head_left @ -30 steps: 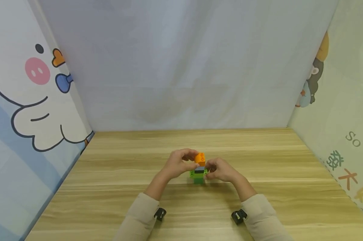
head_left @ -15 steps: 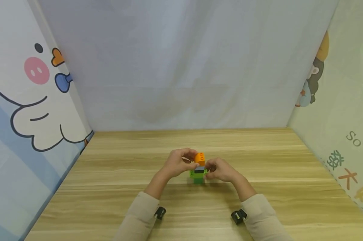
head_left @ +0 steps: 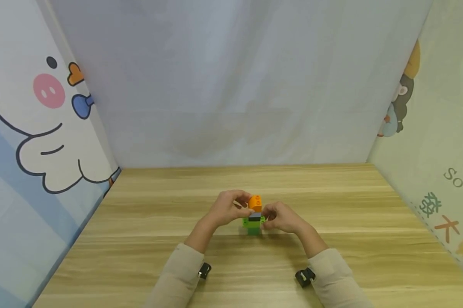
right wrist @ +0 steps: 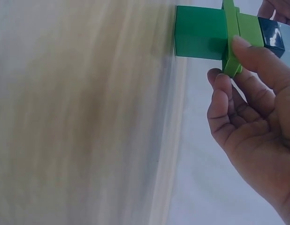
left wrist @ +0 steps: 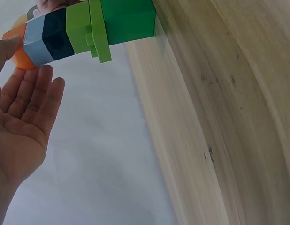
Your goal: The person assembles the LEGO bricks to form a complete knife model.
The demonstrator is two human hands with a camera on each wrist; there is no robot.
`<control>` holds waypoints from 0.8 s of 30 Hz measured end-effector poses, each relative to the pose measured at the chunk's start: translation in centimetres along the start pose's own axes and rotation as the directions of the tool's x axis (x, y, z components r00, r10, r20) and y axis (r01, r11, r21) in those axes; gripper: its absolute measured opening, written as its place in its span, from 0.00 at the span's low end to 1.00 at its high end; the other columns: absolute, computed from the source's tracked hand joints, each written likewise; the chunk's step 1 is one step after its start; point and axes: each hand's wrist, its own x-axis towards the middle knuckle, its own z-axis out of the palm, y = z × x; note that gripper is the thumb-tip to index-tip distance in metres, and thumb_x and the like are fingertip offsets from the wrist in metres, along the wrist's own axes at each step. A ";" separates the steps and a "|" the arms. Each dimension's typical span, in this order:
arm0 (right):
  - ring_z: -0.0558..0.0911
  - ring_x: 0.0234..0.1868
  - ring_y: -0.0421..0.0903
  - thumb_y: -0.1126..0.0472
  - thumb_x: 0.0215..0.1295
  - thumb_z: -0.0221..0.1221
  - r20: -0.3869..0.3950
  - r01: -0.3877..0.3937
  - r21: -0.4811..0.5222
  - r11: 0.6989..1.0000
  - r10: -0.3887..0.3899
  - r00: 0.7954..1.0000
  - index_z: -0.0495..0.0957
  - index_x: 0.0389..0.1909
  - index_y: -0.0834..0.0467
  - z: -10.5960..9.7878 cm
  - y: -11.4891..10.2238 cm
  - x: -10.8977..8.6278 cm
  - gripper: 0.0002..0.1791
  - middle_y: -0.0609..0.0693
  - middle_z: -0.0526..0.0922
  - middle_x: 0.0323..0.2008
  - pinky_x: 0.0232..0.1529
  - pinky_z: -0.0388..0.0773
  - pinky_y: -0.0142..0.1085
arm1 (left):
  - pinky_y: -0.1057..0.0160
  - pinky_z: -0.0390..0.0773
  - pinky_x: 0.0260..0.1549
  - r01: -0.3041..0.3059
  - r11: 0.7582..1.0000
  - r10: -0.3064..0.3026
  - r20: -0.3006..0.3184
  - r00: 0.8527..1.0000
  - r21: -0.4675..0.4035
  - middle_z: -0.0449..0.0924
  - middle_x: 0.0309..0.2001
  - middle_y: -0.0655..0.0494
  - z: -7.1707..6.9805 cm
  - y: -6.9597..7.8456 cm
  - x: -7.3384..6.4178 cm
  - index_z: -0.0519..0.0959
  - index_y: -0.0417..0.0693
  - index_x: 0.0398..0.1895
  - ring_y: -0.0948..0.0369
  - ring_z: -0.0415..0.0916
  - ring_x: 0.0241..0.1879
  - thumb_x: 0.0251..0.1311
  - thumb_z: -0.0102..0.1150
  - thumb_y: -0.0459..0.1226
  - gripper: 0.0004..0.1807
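A tower of toy building bricks stands upright on the wooden table (head_left: 169, 248). At its base is a dark green brick (right wrist: 201, 33). Over that come a wider light green plate (right wrist: 231, 28), a light green brick (left wrist: 78, 28), a black brick (left wrist: 57, 38) and a grey-blue brick (left wrist: 36, 41). An orange brick (head_left: 256, 202) with studs tops the stack. My left hand (head_left: 225, 209) pinches the orange brick between thumb and fingers. Lower down on the other side, my right hand (head_left: 284, 218) pinches the overhanging end of the light green plate.
A pale cloth (head_left: 235, 85) hangs behind the table's far edge. Printed panels rise at both sides, a cartoon bird panel (head_left: 19, 149) on the left and a pale lettered one (head_left: 439, 171) on the right. Black wrist devices (head_left: 305, 276) sit at both cuffs.
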 end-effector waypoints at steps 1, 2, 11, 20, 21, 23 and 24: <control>0.77 0.31 0.44 0.65 0.50 0.68 0.000 0.002 0.000 1.000 -0.002 1.000 0.79 0.35 0.64 0.0 0.0 0.0 0.13 0.49 0.79 0.30 0.33 0.76 0.37 | 0.67 0.77 0.35 0.003 1.000 -0.003 0.002 1.000 0.002 0.80 0.37 0.53 0.0 0.0 0.0 0.80 0.37 0.44 0.59 0.76 0.36 0.51 0.67 0.32 0.16; 0.77 0.31 0.44 0.65 0.50 0.68 0.000 0.005 0.001 1.000 -0.005 1.000 0.79 0.35 0.64 0.0 0.1 0.0 0.13 0.49 0.79 0.30 0.33 0.76 0.37 | 0.67 0.77 0.35 0.006 1.000 -0.006 0.004 1.000 0.001 0.80 0.37 0.54 0.0 0.0 0.0 0.80 0.38 0.44 0.59 0.76 0.36 0.51 0.67 0.32 0.16; 0.78 0.31 0.45 0.66 0.50 0.68 -0.006 0.008 0.020 1.000 -0.008 1.000 0.79 0.36 0.65 -0.2 0.2 0.1 0.12 0.50 0.79 0.30 0.33 0.76 0.37 | 0.67 0.78 0.36 -0.004 0.998 0.003 -0.023 1.000 -0.057 0.80 0.39 0.53 0.4 -0.6 0.0 0.79 0.39 0.46 0.60 0.76 0.37 0.52 0.66 0.31 0.17; 0.79 0.34 0.47 0.66 0.54 0.65 -0.023 -0.031 0.049 0.998 0.033 0.999 0.78 0.44 0.69 0.2 0.3 -0.4 0.16 0.55 0.81 0.37 0.36 0.77 0.40 | 0.63 0.78 0.37 -0.052 0.986 0.036 -0.103 0.994 -0.159 0.79 0.44 0.45 1.3 -1.4 -0.4 0.75 0.39 0.52 0.53 0.78 0.40 0.54 0.65 0.31 0.20; 0.79 0.35 0.47 0.67 0.55 0.64 -0.028 -0.036 0.049 0.998 0.037 0.999 0.77 0.45 0.69 0.3 0.3 -0.4 0.17 0.55 0.81 0.37 0.37 0.77 0.41 | 0.63 0.78 0.37 -0.060 0.985 0.042 -0.114 0.993 -0.163 0.79 0.44 0.44 1.3 -1.4 -0.4 0.75 0.38 0.52 0.52 0.78 0.40 0.54 0.64 0.30 0.20; 0.79 0.36 0.47 0.68 0.56 0.63 -0.037 -0.031 0.049 0.998 0.032 0.999 0.76 0.47 0.71 0.4 0.4 -0.3 0.17 0.57 0.81 0.38 0.38 0.77 0.41 | 0.63 0.78 0.37 -0.075 0.983 0.052 -0.137 0.989 -0.168 0.78 0.45 0.42 1.1 -0.8 -0.7 0.75 0.37 0.51 0.50 0.78 0.40 0.55 0.62 0.29 0.18; 0.79 0.37 0.48 0.68 0.56 0.62 -0.042 -0.028 0.050 0.998 0.031 0.999 0.76 0.47 0.71 0.5 0.5 -0.2 0.18 0.58 0.81 0.39 0.38 0.77 0.41 | 0.62 0.79 0.36 -0.080 0.983 0.055 -0.147 0.988 -0.166 0.78 0.45 0.41 1.0 -0.4 -0.8 0.75 0.36 0.50 0.50 0.78 0.40 0.56 0.62 0.28 0.17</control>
